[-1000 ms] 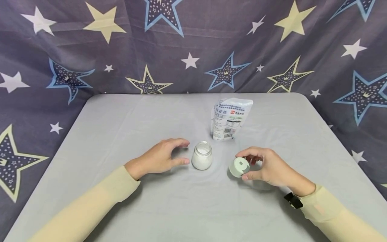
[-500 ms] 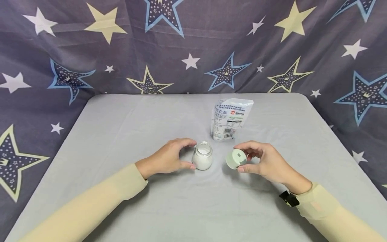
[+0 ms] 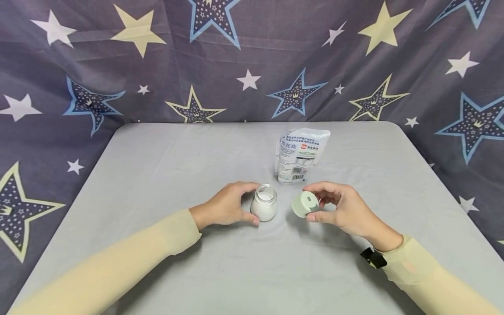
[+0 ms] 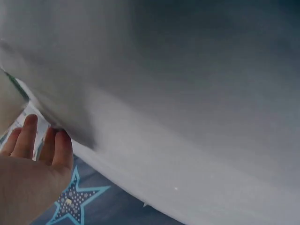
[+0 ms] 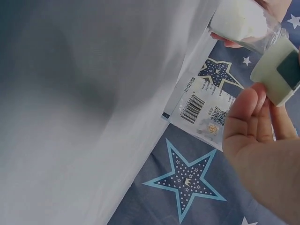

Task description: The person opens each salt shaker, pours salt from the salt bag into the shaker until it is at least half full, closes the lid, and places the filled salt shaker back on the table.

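Note:
A small glass jar point(image 3: 264, 209) of white powder stands upright and uncovered at the middle of the table. My left hand point(image 3: 226, 204) cups it from the left, thumb at its near side and index finger by the rim. To the right, my right hand point(image 3: 346, 209) pinches a pale green lid point(image 3: 302, 205) between thumb and fingers, tilted and raised over the table. In the right wrist view the lid point(image 5: 273, 72) overlaps the mouth of the jar point(image 5: 239, 19). The left wrist view shows fingers point(image 4: 29, 136) of my left hand, but the jar is out of sight there.
A printed white pouch point(image 3: 301, 155) stands upright behind the jar and lid. The grey-covered table point(image 3: 189, 153) ends at a dark curtain point(image 3: 252, 52) with stars. A black strap point(image 3: 374, 258) is on the right wrist.
My left hand has moved right to the jar, its thumb and finger closing about it. My right hand has brought the lid up and left, tilting it. The jar and pouch stay put.

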Demonstrator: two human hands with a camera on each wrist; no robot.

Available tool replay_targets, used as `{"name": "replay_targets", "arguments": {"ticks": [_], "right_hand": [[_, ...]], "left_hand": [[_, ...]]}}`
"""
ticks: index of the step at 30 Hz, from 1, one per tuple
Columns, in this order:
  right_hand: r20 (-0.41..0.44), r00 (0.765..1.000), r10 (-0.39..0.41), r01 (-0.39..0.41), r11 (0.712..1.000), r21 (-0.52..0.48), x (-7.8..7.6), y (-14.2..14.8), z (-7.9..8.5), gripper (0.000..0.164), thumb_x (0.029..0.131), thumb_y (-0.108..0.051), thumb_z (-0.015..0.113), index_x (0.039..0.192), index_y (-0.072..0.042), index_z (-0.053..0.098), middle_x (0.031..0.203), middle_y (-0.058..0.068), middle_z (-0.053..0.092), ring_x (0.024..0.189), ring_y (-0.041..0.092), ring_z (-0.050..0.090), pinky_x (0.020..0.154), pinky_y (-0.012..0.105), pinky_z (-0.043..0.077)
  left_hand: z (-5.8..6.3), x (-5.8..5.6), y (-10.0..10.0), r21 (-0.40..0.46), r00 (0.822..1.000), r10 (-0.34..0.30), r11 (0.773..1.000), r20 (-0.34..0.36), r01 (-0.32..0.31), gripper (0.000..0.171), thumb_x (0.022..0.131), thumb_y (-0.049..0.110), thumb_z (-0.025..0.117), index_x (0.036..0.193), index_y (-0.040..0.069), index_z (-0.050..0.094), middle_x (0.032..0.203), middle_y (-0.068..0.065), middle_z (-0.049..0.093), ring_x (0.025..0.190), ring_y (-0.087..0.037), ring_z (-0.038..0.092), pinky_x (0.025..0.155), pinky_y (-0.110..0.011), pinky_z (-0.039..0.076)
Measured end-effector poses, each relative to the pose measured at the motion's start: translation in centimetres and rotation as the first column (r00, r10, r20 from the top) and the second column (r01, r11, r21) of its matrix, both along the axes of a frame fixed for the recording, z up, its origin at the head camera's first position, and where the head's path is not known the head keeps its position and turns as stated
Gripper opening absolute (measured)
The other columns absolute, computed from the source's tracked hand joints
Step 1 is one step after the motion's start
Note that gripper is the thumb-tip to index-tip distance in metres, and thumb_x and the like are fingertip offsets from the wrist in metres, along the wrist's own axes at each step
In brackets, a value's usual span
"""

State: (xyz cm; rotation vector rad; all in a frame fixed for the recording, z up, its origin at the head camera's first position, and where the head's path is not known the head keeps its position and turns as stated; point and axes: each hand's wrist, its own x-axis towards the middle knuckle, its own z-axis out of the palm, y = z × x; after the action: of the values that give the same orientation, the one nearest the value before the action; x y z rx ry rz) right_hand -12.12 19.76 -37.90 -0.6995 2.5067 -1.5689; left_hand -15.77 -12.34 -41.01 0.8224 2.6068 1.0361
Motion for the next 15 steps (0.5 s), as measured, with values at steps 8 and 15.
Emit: {"name": "replay_targets", "arguments": {"ticks": [8, 15], "right_hand": [[0.020, 1.000, 0.005, -0.004, 0.999, -0.045, -0.24, -0.12, 0.00, 0.054, 0.072, -0.005, 0.093, 0.122, -0.006, 0.070, 0.110, 0.006, 0.072, 0.087, 0.020, 0.064, 0.078, 0.027, 0.054], [0.040, 0.999, -0.004, 0.006, 0.998, -0.056, -0.36, -0.25, -0.08, 0.054, 0.073, -0.005, 0.092, 0.122, -0.007, 0.070, 0.110, 0.007, 0.072, 0.088, 0.022, 0.064, 0.079, 0.030, 0.055]], "left_hand": [[-0.02, 0.03, 0.68, -0.034, 1.000, 0.013, 0.999, 0.002, -0.013, 0.089, 0.061, 0.034, 0.101, 0.140, 0.017, 0.063, 0.139, -0.003, 0.062, 0.135, -0.026, 0.048, 0.114, -0.046, 0.037], [0.06, 0.11, 0.78, -0.047, 1.000, 0.024, 0.999, -0.002, -0.024, 0.086, 0.062, 0.035, 0.100, 0.139, 0.020, 0.064, 0.133, -0.003, 0.064, 0.133, -0.027, 0.049, 0.112, -0.048, 0.039]]}}
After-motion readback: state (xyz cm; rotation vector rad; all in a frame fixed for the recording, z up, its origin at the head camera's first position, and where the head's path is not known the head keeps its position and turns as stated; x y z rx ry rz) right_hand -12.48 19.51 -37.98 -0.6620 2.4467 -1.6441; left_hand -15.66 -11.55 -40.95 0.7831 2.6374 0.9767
